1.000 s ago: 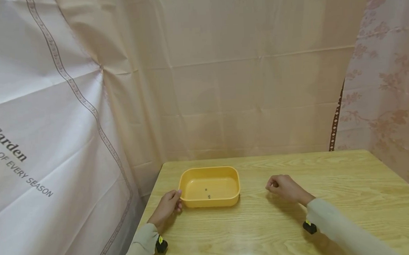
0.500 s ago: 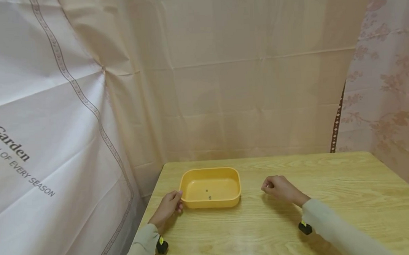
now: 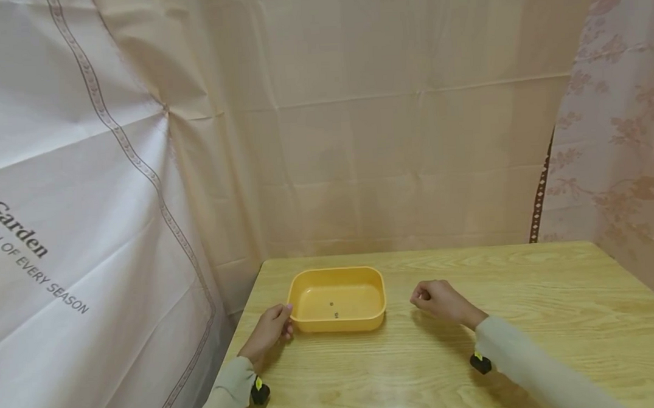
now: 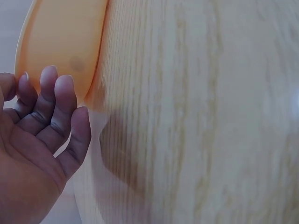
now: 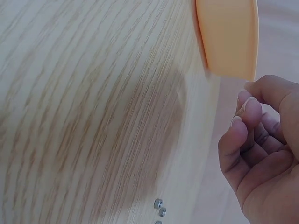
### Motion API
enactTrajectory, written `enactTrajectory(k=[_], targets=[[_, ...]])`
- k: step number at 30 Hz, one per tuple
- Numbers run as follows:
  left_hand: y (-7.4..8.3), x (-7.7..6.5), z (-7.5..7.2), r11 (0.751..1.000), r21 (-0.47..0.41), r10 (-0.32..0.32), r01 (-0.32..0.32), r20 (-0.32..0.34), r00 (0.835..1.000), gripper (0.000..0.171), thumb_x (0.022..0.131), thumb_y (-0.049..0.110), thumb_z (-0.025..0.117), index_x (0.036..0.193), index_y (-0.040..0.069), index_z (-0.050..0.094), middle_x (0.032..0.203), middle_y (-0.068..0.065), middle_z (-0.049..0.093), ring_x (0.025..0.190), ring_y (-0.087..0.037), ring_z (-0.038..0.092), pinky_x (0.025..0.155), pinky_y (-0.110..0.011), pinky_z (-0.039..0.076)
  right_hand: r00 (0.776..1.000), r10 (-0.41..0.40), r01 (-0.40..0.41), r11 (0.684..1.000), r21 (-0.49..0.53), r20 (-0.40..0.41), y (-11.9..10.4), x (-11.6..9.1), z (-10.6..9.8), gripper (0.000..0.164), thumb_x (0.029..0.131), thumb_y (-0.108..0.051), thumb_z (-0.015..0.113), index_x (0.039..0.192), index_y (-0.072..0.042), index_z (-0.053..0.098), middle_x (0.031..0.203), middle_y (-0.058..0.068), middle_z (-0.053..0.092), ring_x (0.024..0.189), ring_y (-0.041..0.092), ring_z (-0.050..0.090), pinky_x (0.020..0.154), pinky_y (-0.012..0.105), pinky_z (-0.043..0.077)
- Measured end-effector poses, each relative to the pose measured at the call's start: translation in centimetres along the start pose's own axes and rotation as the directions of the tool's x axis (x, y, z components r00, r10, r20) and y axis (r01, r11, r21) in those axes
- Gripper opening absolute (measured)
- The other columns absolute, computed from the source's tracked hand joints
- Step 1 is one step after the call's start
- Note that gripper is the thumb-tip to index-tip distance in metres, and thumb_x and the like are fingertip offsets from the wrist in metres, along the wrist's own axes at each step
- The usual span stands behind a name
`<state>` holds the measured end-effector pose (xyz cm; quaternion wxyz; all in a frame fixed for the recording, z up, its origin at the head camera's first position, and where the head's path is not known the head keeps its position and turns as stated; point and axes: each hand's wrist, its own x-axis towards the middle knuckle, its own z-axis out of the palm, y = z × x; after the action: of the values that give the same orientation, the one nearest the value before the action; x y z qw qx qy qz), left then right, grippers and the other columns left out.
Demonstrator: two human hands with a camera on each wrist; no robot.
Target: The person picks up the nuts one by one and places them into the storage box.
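Note:
A yellow plastic tray (image 3: 340,326) sits toward the left of the wooden table, with a few small nuts (image 3: 336,315) on its floor. My left hand (image 3: 270,330) grips its left rim between thumb and index finger; the other fingers are loosely bent against its outer wall in the left wrist view. To the right of the tray, my right hand (image 3: 443,301) is raised over the table, thumb and fingertips together. They pinch what looks like a small nut (image 5: 240,112), mostly covered by the fingers. Several loose metal nuts (image 5: 158,203) lie on the table in the right wrist view.
The wooden table (image 3: 572,303) reaches back to a hanging beige curtain (image 3: 391,164). A white printed cloth (image 3: 88,251) hangs along the left edge, and a floral one (image 3: 626,154) hangs on the right.
My right hand has moved slightly left, closer to the tray, with its fingers still pinched together. The left hand keeps its grip on the tray, which stays in place.

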<state>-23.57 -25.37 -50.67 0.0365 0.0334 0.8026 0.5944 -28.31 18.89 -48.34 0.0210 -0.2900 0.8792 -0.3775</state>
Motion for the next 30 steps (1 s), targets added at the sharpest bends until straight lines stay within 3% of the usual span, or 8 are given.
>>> enactTrajectory(k=[6,12,16,22,30], targets=[[0.0,0.3,0.0,0.999,-0.036,-0.013,0.013,-0.002,1.0,0.036,0.112,0.03,0.046,0.097,-0.002,0.055,0.078,-0.008,0.059,0.067,-0.016,0.057,0.06,-0.025,0.052,1.0,0.014,-0.014,1.0,-0.01,-0.011,-0.1,0.6,0.2,0.013,0.104,-0.013,0.063,0.101,-0.002,0.069,0.075,0.006,0.063,0.053,0.007,0.049,0.049,0.024,0.046],[0.0,0.4,-0.1,1.0,-0.018,-0.007,0.007,-0.007,1.0,0.037,0.112,0.031,0.048,0.097,-0.002,0.055,0.079,-0.008,0.059,0.067,-0.016,0.058,0.06,-0.025,0.052,0.999,-0.037,0.036,0.999,-0.03,-0.036,-0.8,1.3,0.5,0.01,0.102,-0.011,0.065,0.098,-0.003,0.069,0.079,0.006,0.066,0.058,0.007,0.05,0.052,0.024,0.046],[-0.1,0.4,-0.1,1.0,-0.015,-0.01,0.01,-0.008,1.0,0.037,0.112,0.032,0.047,0.097,-0.001,0.055,0.078,-0.008,0.059,0.067,-0.016,0.058,0.06,-0.025,0.052,0.997,-0.061,0.06,0.997,-0.045,-0.039,-1.3,1.8,0.9,0.009,0.101,-0.01,0.066,0.095,-0.004,0.069,0.076,-0.001,0.064,0.06,0.006,0.049,0.052,0.023,0.045],[-0.1,0.4,-0.1,0.999,-0.029,-0.021,0.021,-0.01,1.0,0.039,0.112,0.033,0.048,0.099,-0.002,0.056,0.079,-0.011,0.06,0.068,-0.017,0.058,0.06,-0.026,0.052,0.999,-0.033,0.031,0.999,-0.043,-0.028,-1.9,2.4,1.3,0.008,0.101,-0.013,0.068,0.095,-0.008,0.069,0.074,-0.005,0.06,0.061,0.007,0.049,0.053,0.023,0.045],[-0.2,0.2,0.2,0.999,-0.015,-0.029,0.028,-0.032,0.999,0.041,0.111,0.036,0.047,0.1,-0.003,0.056,0.08,-0.012,0.06,0.068,-0.018,0.057,0.059,-0.027,0.052,1.0,-0.03,0.03,1.0,-0.002,-0.01,-2.6,2.7,1.8,0.009,0.102,-0.013,0.066,0.098,-0.006,0.068,0.076,0.004,0.064,0.059,0.008,0.052,0.051,0.024,0.048]])
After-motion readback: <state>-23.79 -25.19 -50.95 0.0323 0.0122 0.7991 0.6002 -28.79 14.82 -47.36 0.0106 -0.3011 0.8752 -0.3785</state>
